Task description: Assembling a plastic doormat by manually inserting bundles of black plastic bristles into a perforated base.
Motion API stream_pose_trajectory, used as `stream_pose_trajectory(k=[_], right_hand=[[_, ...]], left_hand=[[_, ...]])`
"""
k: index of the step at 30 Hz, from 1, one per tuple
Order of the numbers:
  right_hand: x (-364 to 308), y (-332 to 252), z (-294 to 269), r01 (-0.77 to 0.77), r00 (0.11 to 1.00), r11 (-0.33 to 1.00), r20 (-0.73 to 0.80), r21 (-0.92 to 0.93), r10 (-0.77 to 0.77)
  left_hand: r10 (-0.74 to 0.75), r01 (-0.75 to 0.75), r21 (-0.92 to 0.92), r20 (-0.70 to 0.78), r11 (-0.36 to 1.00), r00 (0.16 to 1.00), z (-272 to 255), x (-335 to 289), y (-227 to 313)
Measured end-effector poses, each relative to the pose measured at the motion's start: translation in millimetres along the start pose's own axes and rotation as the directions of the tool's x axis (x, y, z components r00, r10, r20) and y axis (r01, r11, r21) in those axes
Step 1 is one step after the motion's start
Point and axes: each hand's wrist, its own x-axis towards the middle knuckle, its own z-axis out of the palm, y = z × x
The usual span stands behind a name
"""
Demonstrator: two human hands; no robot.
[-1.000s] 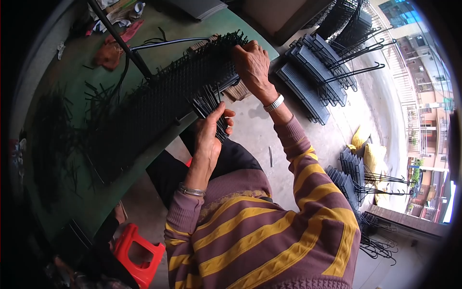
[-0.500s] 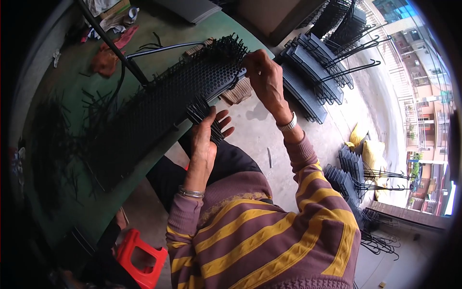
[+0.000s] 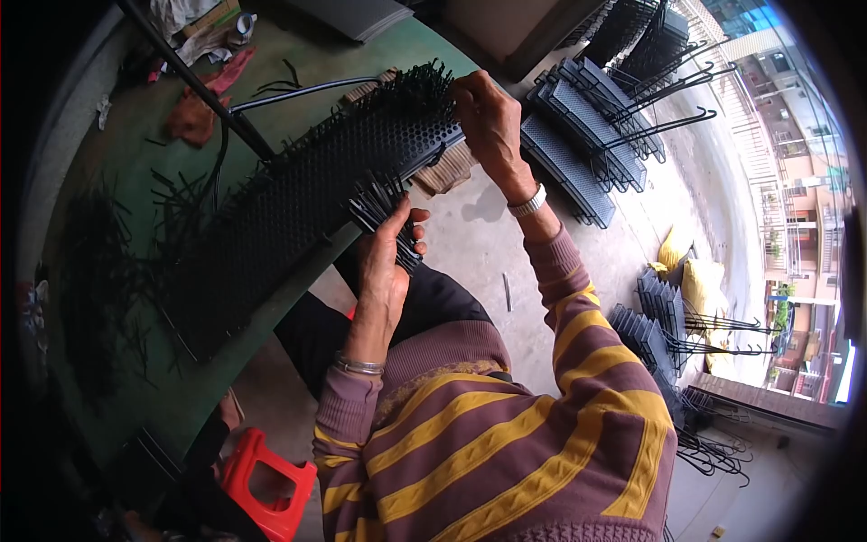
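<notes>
- Left hand (image 3: 384,262), centre frame, gripped a bunch of black pins (image 3: 379,210).
- Right hand (image 3: 488,122), upper centre, pinched the end of the black spiked panel (image 3: 316,190).

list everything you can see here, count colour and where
perforated panel: one, black, studded with prongs, slanting across the green table
loose prongs: many, black, scattered on the table's left
green table: one, upper left
rag: one, reddish, far end of the table
finished racks: several stacks, black, on the floor upper right and right
stool: one, red, lower left
sacks: two or so, yellow, right
left hand: holds a bundle of black prongs
right hand: pinching the panel's far end
</notes>
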Motion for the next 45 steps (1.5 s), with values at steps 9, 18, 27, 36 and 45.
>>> stream_pose_trajectory(k=[9,18,27,36,45], right_hand=[[6,0,-6,0.091,0.99,0.994,0.102,0.06,-0.097],[15,-4,-13,0.133,0.976,0.989,0.167,0.068,-0.142],[29,6,-15,0.126,0.905,0.99,0.4,0.065,-0.142],[-1,-16,-1,0.282,0.951,0.835,0.25,-0.472,-0.18],[-31,-43,-31,-0.489,0.635,0.827,0.763,0.277,0.119]], left_hand=[[-0.042,0.042,-0.004,0.003,0.999,0.999,4,-5,-2],[-0.064,0.062,0.028,0.09,0.998,0.994,-1,-7,-3],[-0.071,0.066,0.045,0.095,0.997,0.993,-2,-8,-2],[-0.058,0.054,0.048,0.081,0.997,0.995,0,-7,-3],[-0.037,0.026,0.188,0.053,0.982,0.998,7,-14,-4]])
